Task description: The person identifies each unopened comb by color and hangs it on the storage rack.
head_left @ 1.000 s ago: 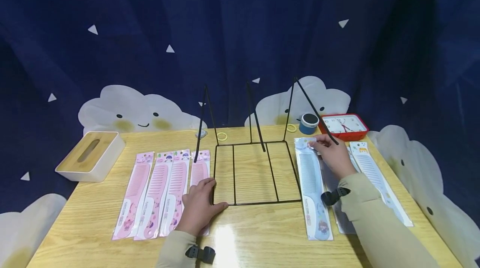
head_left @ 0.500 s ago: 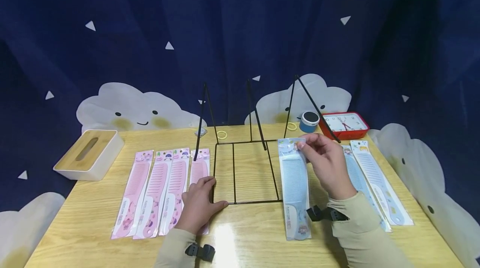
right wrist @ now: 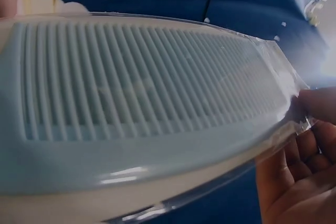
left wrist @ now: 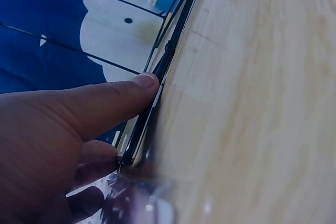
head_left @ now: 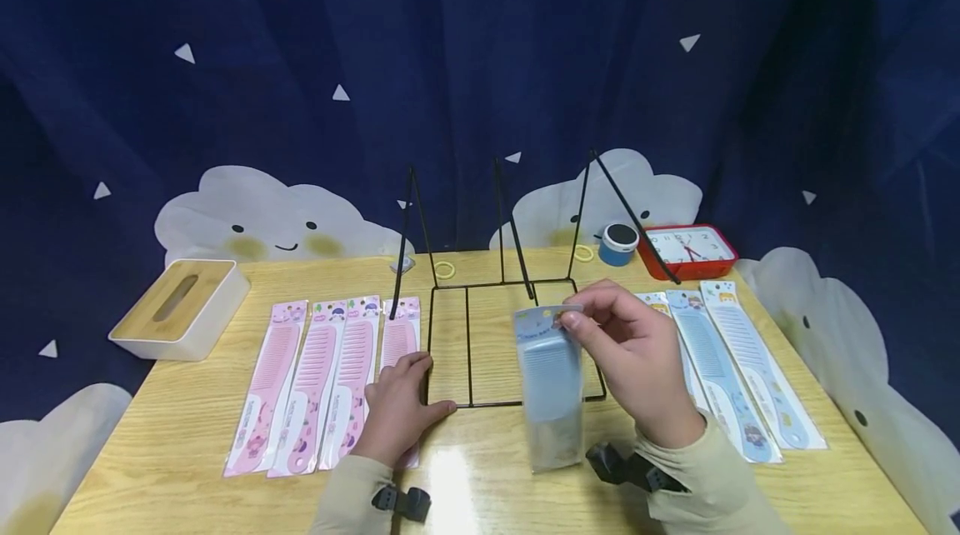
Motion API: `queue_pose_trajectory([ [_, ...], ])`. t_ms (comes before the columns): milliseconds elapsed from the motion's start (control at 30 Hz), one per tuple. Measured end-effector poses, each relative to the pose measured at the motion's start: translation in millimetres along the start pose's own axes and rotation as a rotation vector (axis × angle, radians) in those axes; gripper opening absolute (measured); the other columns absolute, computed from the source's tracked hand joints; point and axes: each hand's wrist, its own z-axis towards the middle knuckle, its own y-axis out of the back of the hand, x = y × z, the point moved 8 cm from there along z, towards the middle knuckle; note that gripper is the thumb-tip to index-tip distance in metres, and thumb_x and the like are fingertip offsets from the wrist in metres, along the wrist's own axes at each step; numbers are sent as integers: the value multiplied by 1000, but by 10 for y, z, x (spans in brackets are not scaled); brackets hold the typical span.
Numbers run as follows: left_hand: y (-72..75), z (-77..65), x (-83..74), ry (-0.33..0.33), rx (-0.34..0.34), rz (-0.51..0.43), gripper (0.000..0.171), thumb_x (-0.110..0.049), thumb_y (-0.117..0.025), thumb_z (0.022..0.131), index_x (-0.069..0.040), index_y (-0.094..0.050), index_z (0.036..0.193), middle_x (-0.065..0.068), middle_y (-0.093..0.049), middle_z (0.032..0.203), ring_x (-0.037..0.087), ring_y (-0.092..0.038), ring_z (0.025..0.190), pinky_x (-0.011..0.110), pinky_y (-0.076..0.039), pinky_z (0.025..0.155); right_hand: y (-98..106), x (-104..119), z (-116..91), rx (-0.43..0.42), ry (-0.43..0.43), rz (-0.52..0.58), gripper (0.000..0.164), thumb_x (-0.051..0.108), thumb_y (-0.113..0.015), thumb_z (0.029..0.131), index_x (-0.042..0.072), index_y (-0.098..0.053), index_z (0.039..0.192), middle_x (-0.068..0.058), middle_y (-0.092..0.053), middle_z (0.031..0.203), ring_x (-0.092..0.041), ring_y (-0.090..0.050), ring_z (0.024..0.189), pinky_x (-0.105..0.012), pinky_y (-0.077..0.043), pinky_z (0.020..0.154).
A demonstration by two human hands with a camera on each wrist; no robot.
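Note:
My right hand (head_left: 637,360) pinches the top corner of a clear packet holding a light blue comb (head_left: 551,385), which hangs in front of the black wire rack (head_left: 468,343). Close up in the right wrist view, the comb's teeth (right wrist: 105,82) show through the plastic, with thumb and fingers at the packet's end. My left hand (head_left: 397,410) rests at the rack's front left corner, its thumb laid along the front bar (left wrist: 168,51) and its other fingers at the side. Three long hooks rise from the back of the rack and slope forward.
Several packaged pink combs (head_left: 300,393) lie left of the rack, one partly under my left hand. Three packaged blue combs (head_left: 720,368) lie to the right. A tissue box (head_left: 180,310), a blue speaker-like cylinder (head_left: 618,246) and a red clock (head_left: 690,252) stand farther back.
My right hand has lifted the blue comb packet off the right side and carried it left, to the front of the rack. My left hand has stayed at the rack's corner.

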Motion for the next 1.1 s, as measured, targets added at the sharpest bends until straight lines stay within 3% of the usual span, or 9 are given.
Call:
queue_pose_trajectory([
  [167, 5, -5, -10, -9, -10, 5, 80, -44, -87, 73, -3, -59, 136, 9, -54, 143, 33, -53, 117, 51, -34, 85, -80, 115, 31, 10, 19, 39, 12, -17, -65, 87, -11, -65, 98, -11, -67, 93, -16, -64, 78, -23, -52, 67],
  [300, 12, -5, -21, -12, -12, -1, 79, -42, -87, 74, -3, -59, 137, 9, -54, 143, 33, -52, 118, 51, -34, 84, -111, 120, 72, -11, 35, 8, 14, -16, -65, 87, -8, -68, 99, -12, -68, 93, -17, -63, 78, -23, -52, 68],
  [667, 12, -19, -32, -11, -14, -1, 78, -42, -86, 75, -3, -60, 137, 9, -54, 143, 34, -52, 118, 51, -34, 82, -164, 22, 149, -32, 16, -27, 11, -14, -66, 88, -8, -67, 97, -8, -68, 93, -16, -60, 77, -23, -51, 68],
  [867, 1, -19, -26, -6, -13, -6, 78, -42, -86, 74, -3, -60, 136, 8, -54, 143, 33, -52, 117, 50, -34, 82, -166, -110, 210, -47, -43, -61, 8, -9, -67, 90, -8, -67, 97, -7, -67, 94, -16, -61, 79, -23, -51, 69],
  [1100, 0, -23, -25, 2, -8, -11, 77, -40, -87, 74, -3, -60, 137, 9, -54, 144, 33, -51, 118, 50, -34, 82, -155, -236, 312, -42, -69, -115, 8, -5, -68, 91, -6, -67, 99, -11, -67, 98, -18, -62, 83, -24, -53, 72],
])
